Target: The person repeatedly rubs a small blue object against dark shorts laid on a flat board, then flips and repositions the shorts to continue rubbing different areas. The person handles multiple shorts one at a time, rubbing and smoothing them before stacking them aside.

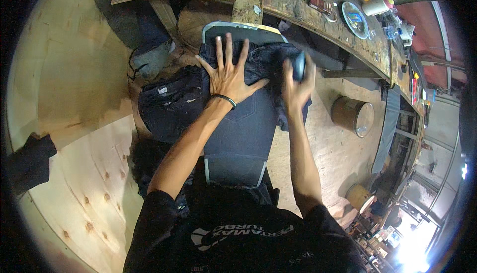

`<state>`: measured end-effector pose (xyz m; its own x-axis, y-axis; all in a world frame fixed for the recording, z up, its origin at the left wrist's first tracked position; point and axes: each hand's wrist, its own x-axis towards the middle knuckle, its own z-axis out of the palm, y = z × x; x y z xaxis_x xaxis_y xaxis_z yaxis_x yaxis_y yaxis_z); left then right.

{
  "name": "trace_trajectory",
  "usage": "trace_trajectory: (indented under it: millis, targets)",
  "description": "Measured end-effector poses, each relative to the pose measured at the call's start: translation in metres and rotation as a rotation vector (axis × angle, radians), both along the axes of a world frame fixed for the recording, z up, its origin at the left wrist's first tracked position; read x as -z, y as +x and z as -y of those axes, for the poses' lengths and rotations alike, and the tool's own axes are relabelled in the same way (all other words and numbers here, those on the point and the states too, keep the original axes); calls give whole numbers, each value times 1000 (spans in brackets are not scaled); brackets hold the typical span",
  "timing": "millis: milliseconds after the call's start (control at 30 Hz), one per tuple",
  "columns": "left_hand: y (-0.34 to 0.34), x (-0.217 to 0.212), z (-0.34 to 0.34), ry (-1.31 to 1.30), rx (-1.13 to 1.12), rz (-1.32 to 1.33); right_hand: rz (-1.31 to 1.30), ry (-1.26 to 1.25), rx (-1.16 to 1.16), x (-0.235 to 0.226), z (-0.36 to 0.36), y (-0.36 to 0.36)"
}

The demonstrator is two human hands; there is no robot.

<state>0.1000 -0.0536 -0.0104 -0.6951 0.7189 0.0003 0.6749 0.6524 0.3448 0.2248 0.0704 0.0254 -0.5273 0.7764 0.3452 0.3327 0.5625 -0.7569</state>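
Dark blue denim trousers are pulled over a long flat board, whose pale-edged ends show at the far and near sides. My left hand lies flat on the denim near its far end, fingers spread, a dark band round the wrist. To its right, my right hand is closed round a small bluish, rounded object at the edge of the denim. Motion smears that object, so its kind cannot be made out. More dark cloth hangs bunched left of the board.
A worn wooden workbench runs across the far side and right, bearing a round dish, a thread cone and tape rolls. Pale plywood rises at the left. A cylindrical wooden stool stands on the floor at right.
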Motion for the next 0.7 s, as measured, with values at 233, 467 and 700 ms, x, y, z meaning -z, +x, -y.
trace_trajectory:
  millis: [233,467,700]
  targets:
    - [-3,2,0,56,19,-72,383,152,-327,28,46,91]
    - [-10,9,-2,160,116,-100,261,140,-672,26,92,128]
    - [-19,10,-4,147,167,-34,392,98,-707,13,121,111]
